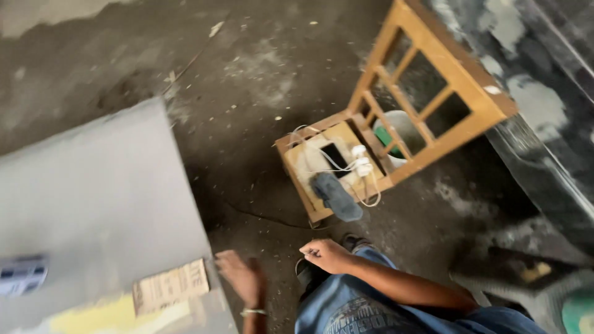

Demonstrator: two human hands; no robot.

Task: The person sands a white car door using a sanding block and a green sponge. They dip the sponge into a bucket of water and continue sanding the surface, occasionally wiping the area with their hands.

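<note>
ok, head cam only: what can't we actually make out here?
- Left hand: motion-blurred, so its fingers and grip are unclear.
- Right hand: curled; something thin may be in it, too small to tell.
- Items on the wooden stool: a dark phone-like slab, white cables and grey cloth, all soft.
- Green object: cut off by the bottom-right corner.

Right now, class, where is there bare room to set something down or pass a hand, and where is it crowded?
The grey board is bare between its top edge and the cardboard piece. The floor between the board and the stool is open, apart from small debris. The stool top is crowded with a phone, cables and a cloth.
</note>
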